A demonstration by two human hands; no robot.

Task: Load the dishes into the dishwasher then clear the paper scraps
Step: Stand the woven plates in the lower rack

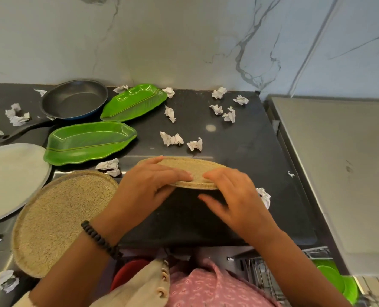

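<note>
While tilted up near the surface's (239, 138) front edge, held speckled beige round plate (193, 169) between left hand (146, 187) and right hand (235, 196), both grips curled on its near rim; judged stiff, breakable.

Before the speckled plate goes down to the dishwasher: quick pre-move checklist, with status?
1. Left hand grips the speckled plate, thumb on top, fingers under the near rim: ok.
2. Right hand has a firm hold: cannot tell; it is blurred, its fingertips only at the rim.
3. Plate lifted off the counter, tilted: ok.
4. Dishwasher rack open below the counter edge: ok.
5. Free slot in the rack: cannot tell; the arms hide most of it, and green dishes show at its right.
6. Paper scrap beside the right hand could get swept off: not ok.
</note>
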